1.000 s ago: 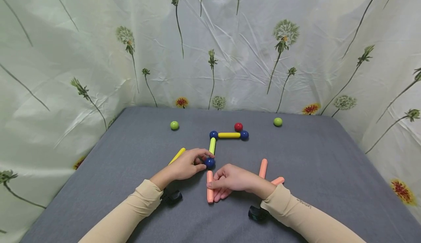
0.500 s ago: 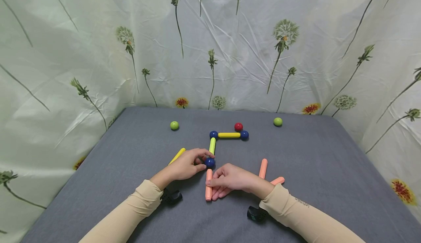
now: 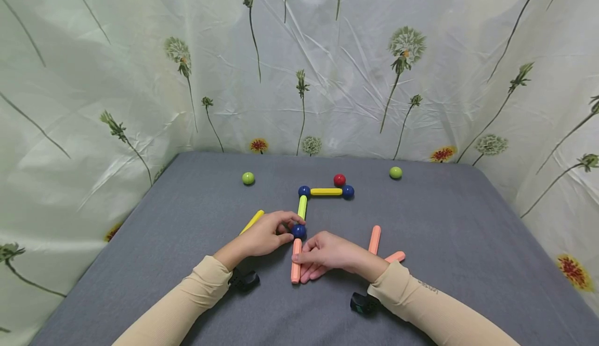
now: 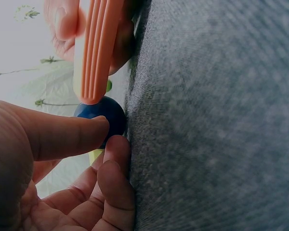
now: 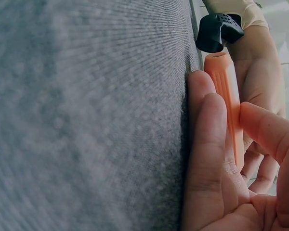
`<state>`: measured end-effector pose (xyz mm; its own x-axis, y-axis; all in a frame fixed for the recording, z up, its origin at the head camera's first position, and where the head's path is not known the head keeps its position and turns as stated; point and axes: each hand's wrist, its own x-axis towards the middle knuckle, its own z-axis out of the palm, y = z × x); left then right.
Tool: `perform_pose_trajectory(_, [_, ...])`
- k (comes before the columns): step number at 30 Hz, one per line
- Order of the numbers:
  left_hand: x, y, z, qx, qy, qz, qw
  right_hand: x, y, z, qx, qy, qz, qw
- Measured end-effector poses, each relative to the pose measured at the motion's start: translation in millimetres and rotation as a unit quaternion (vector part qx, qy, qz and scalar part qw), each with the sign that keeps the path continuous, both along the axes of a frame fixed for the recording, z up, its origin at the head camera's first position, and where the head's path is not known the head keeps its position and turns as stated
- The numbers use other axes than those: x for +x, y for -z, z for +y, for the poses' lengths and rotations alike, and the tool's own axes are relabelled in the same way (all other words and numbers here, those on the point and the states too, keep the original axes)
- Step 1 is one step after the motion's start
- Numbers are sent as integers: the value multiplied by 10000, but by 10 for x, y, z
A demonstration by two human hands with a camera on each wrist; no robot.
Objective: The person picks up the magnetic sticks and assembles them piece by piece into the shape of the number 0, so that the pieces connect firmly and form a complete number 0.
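Observation:
My left hand [image 3: 267,235] pinches a dark blue ball [image 3: 298,231] between thumb and fingers, low on the grey cloth. An orange-pink ridged rod [image 3: 296,270] is held by my right hand [image 3: 329,256], thumb on one side and fingers on the other. In the left wrist view the rod's [image 4: 97,53] far end meets the blue ball [image 4: 116,116]. From that ball a lime rod [image 3: 302,206] runs away to a second blue ball [image 3: 304,191]. There a yellow rod [image 3: 326,192] leads right to a third blue ball [image 3: 348,192], with a red ball [image 3: 339,180] close behind it.
Another yellow rod [image 3: 255,219] lies partly hidden behind my left hand. Two more orange-pink rods, one upright in view [image 3: 375,238] and one slanted rod [image 3: 395,256], lie beyond my right wrist. Green balls [image 3: 248,178] sit at the back left and right, before a flowered curtain [image 3: 351,75].
My right hand has moved slightly forward and left with the orange-pink rod, closing the gap between its end and the blue ball. The left hand has stayed put.

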<state>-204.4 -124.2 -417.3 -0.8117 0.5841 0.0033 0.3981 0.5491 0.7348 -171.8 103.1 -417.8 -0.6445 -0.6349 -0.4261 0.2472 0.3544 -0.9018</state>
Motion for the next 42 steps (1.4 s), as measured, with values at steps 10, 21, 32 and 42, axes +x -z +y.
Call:
perform_pose_trajectory(10, [0,1,-4,-16,20,62,10000,-5,-7,-13,-15,27,52,10000])
perform_pose_trajectory(21, [-1,3,-9,38,59,-1,10000,-29,-27,-19,119,8,130,9998])
perform_pose_trajectory(32, [-1,1,-5,36,42,-43,10000,-42,-26,-26,105,-42,129,9999])
perform_pose_trajectory(42, [-2,9,-7,57,59,-26,10000,-49,-32,-13,132,-79,161,9998])
